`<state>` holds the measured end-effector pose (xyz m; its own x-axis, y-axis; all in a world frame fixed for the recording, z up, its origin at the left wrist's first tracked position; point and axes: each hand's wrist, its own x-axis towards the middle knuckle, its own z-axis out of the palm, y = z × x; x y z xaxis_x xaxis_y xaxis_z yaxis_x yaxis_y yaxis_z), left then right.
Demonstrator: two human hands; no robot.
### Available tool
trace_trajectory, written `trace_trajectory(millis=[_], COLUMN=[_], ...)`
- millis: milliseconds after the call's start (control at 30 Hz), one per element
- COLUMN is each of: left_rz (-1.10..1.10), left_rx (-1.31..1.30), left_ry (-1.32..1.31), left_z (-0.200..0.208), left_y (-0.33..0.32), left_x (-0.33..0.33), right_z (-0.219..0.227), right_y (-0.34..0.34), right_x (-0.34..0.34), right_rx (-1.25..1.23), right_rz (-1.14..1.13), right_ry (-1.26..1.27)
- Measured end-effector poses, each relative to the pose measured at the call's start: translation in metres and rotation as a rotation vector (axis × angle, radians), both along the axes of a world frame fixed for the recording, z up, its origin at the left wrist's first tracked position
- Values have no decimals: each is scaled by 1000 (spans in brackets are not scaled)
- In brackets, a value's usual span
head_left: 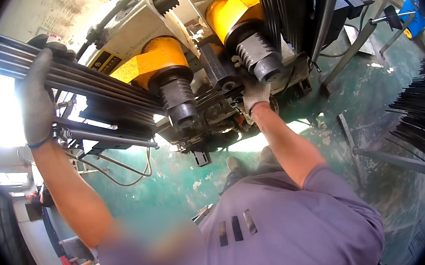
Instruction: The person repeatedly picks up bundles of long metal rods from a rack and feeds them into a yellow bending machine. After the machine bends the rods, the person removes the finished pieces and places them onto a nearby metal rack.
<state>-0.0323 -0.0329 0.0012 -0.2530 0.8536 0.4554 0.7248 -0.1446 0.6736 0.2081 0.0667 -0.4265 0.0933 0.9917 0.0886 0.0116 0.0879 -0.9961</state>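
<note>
My left hand [37, 99], in a pale work glove, is closed round a bundle of long dark metal bars [107, 89] at the upper left. The bars slant down to the right toward a machine with two yellow heads. The left yellow head [163, 55] carries a ribbed steel spindle [179, 102]; the right yellow head [233, 14] carries another ribbed spindle [258, 58]. A dark hexagonal block [217, 67] sits between them. My right hand [256, 94], also gloved, reaches in just below the right spindle beside this block. Its fingers are hidden by machine parts.
Dark bars [290, 8] stretch on past the right head. A stack of thin dark strips [420, 110] lies by a metal rack [402, 161] at far right. Hoses [134, 177] loop below the left bars. Green worn floor [186, 182] lies under the machine.
</note>
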Motion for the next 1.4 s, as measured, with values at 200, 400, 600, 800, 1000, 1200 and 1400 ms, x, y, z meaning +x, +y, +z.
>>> trace_trajectory(millis=[200,400,600,800,1000,1200,1400], left_rz=[-37,12,88,169,-168,265,-24], left_rx=[-129,-129,5,323,403,-132,-860], left_ry=[-97,47,169,-73,-548,-1223,-1950], left_z=[8,6,8,-36,-148,-325,-419], left_y=[4,0,-14,-134,-222,-226,-257], left_x=[-16,-10,14,51,65,219,404], right_z=[-14,-17,9,81,55,64,168], right_y=[5,6,-7,-101,-175,-277,-346], right_x=[9,-11,-4,87,260,486,683], right_rx=[113,-14,-97,-359,-366,94,-143], right_rz=[31,-37,25,181,-110,-897,-1284], right_ry=[-151,179,336,569,617,-294,-934])
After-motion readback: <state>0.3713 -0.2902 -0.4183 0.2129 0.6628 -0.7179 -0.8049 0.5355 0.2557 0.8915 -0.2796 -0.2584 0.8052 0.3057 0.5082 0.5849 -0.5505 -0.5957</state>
